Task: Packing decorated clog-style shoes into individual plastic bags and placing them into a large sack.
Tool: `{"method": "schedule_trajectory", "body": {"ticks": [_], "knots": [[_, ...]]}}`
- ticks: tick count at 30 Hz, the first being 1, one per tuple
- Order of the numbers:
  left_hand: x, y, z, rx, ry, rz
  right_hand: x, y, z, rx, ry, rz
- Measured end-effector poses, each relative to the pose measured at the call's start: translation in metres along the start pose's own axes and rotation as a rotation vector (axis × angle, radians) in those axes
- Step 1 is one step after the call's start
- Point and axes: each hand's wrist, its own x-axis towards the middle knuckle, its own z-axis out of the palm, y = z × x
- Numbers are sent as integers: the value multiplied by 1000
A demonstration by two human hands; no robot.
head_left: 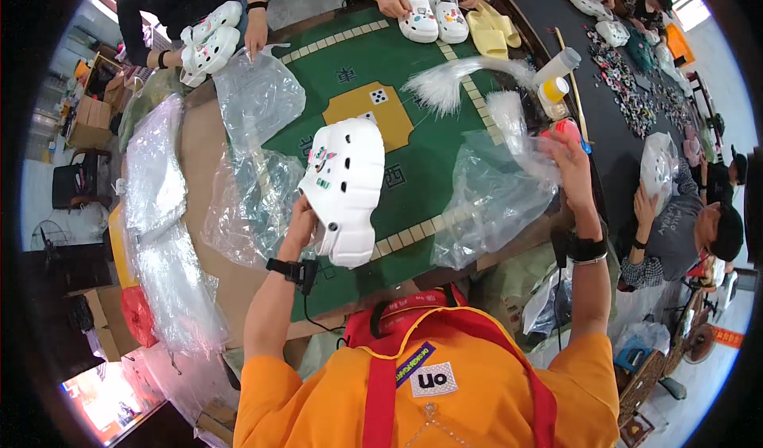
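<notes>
My left hand (299, 224) grips a white foam clog (358, 186) by its edge. The clog is tilted over the middle of the green table, its holes and small coloured charms showing. At the right side of the table my right hand (574, 170) has its fingers curled in, beside a red object (563, 128). A clear plastic bag (497, 201) and a bundle of thin white strands (510, 118) reach to these fingers. What the fingertips hold is hidden. Further clear bags (254, 205) lie left of the clog.
A second strand bundle (445, 82), a yellow-capped bottle (554, 90) and a pale cup (558, 65) stand or lie at the right. Stacked clear packaging (159, 178) covers the left edge. Across the table, co-workers hold white clogs (419, 20); yellow slides (491, 31) lie beside them.
</notes>
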Motion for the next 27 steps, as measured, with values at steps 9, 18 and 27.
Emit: {"method": "schedule_trajectory", "body": {"ticks": [9,18,27], "knots": [[-46,57,27,-64,-200,204,-31,-136,42,-405,-404,-506],[-57,40,15,-17,-172,66,-96,-142,69,-796,-108,-721],[-67,-58,17,1274,224,194,-122,-57,85,-869,175,-437]]}}
